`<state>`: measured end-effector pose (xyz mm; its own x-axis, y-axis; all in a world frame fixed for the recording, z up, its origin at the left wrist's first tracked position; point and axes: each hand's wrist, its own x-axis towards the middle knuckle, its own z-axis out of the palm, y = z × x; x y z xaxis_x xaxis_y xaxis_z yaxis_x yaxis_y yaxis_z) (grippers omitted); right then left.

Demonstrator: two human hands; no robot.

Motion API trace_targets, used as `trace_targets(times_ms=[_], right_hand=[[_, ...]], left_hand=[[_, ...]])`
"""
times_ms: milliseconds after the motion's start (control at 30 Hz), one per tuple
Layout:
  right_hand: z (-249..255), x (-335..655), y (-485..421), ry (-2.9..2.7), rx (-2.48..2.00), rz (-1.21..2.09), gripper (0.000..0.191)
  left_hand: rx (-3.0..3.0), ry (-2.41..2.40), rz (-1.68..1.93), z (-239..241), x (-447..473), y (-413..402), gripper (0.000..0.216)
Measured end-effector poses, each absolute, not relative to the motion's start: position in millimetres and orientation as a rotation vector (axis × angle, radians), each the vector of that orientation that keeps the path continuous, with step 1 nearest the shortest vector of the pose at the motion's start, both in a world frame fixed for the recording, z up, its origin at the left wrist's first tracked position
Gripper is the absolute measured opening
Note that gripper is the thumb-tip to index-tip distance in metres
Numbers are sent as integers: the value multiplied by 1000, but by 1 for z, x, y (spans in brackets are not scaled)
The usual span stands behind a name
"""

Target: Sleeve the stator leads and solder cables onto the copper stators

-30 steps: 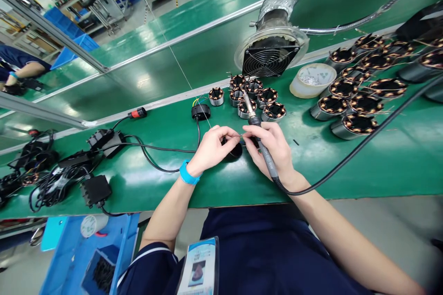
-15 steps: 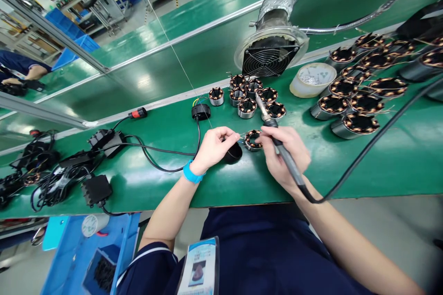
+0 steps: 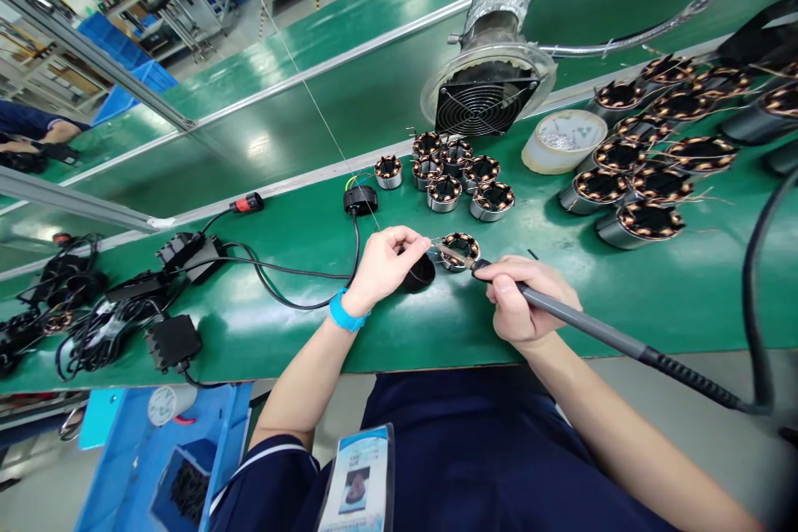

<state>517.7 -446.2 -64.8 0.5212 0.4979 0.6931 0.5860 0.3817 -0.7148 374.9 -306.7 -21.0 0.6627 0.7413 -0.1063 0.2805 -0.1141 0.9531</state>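
Observation:
In my right hand [image 3: 529, 295] is a soldering iron [image 3: 579, 320], its tip pointing left over a copper-wound motor stator [image 3: 460, 251] and reaching the thin wires at that stator's left side. My left hand [image 3: 390, 262], with a blue band on its wrist, is pinched closed on a thin solder wire [image 3: 340, 151] that comes down from above. Its fingertips are right by the iron's tip; whether they also grip the stator's leads is too small to tell. Below those fingers sits a black round cup-like part [image 3: 420, 276], partly hidden by the hand.
Several small stators [image 3: 444, 193] stand behind my hands, larger ones [image 3: 641, 224] at the right. A fume-extraction fan [image 3: 486, 106] hangs above a white tub [image 3: 563, 141]. A black round connector with a cable [image 3: 360, 201] and black boxes [image 3: 174, 342] lie leftward. The iron's cord [image 3: 757, 291] loops at right.
My right hand has turned the soldering iron from pointing away to pointing left, bringing its tip down to the stator's wires. My left hand has barely moved.

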Motion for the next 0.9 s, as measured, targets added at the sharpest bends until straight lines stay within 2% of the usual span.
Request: trace_targets(times_ms=[233, 400, 600, 900], right_hand=[[-65, 517, -446, -1092, -1239, -110, 16], [-69, 516, -449, -1019, -1382, -52, 26], [-69, 514, -450, -910, -1310, -64, 23], [-70, 512, -450, -879, -1387, -49, 29]], left_hand=[[1706, 851, 519, -23, 376, -307, 32], [1698, 859, 519, -21, 376, -308, 32], [1696, 856, 521, -21, 376, -308, 31], [1725, 865, 529, -21, 377, -308, 31]])
